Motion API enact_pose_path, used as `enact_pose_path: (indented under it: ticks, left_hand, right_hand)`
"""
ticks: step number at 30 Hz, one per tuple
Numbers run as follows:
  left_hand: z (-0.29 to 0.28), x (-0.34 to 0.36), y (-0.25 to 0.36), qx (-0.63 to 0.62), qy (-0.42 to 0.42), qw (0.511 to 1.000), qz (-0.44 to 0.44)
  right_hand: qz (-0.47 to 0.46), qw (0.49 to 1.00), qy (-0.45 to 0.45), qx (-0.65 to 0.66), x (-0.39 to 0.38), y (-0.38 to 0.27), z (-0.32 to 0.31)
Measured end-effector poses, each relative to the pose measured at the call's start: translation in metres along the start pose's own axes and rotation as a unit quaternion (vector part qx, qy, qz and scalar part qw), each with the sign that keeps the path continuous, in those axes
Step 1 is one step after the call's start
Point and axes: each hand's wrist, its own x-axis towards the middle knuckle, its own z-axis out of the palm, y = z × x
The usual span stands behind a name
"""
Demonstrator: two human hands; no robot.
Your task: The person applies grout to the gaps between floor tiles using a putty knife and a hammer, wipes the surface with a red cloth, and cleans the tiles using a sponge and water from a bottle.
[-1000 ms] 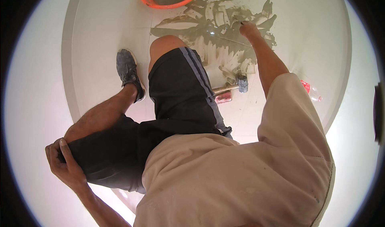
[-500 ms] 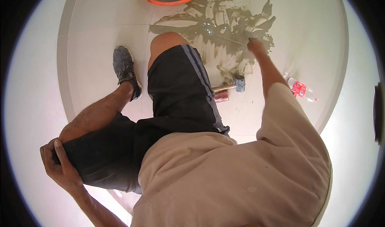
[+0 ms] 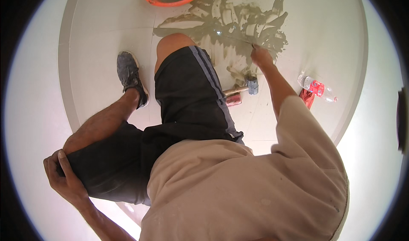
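Note:
My left hand [image 3: 64, 176] rests over my left knee at the hem of the black shorts [image 3: 110, 164], thumb apart from the curved fingers and nothing held. Out ahead, my right hand [image 3: 261, 57] is closed around a tool whose dark end just shows at the fist; its shape is hard to make out. Beneath and beyond that hand, wet grey-green mortar [image 3: 238, 21] is smeared in streaks over the pale floor tiles. Between my right leg and right forearm lies a mallet [image 3: 252, 85] with a dark head and wooden handle.
An orange bucket [image 3: 172, 3] holding grey mix stands at the far edge. Beside the mallet is a red block-like object [image 3: 233, 99]. At right, a clear bottle [image 3: 317, 88] with a red label lies near a red item [image 3: 306, 98]. My left shoe [image 3: 129, 72] is on the floor.
My right hand has moved left and slightly nearer across the mortar, still closed. The whole view has shifted a little. My left hand stays on the knee.

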Motion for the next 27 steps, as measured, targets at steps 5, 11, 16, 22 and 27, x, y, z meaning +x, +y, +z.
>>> enact_pose_path:
  ticks: [5,11,16,22,27]
  left_hand:
    - [0.001,0.003,-0.003,-0.012,0.007,1.0,0.006]
    - [0.004,0.002,-0.004,-0.015,0.001,1.0,0.019]
    - [-0.001,-0.001,0.002,-0.007,0.019,1.0,0.018]
    - [0.006,0.004,0.008,-0.054,0.003,0.998,0.039]
    - [-0.001,0.0,0.006,-0.009,0.018,0.999,0.032]
  right_hand:
    - [0.013,0.993,0.1,0.068,0.035,0.071,-0.015]
    - [0.027,0.999,0.041,-0.01,0.037,0.059,0.028]
    - [0.048,0.994,0.056,0.077,-0.022,0.014,-0.006]
    - [-0.031,0.999,0.026,-0.024,0.086,0.051,-0.001]
    - [0.024,0.999,-0.007,0.041,-0.037,-0.007,-0.01]
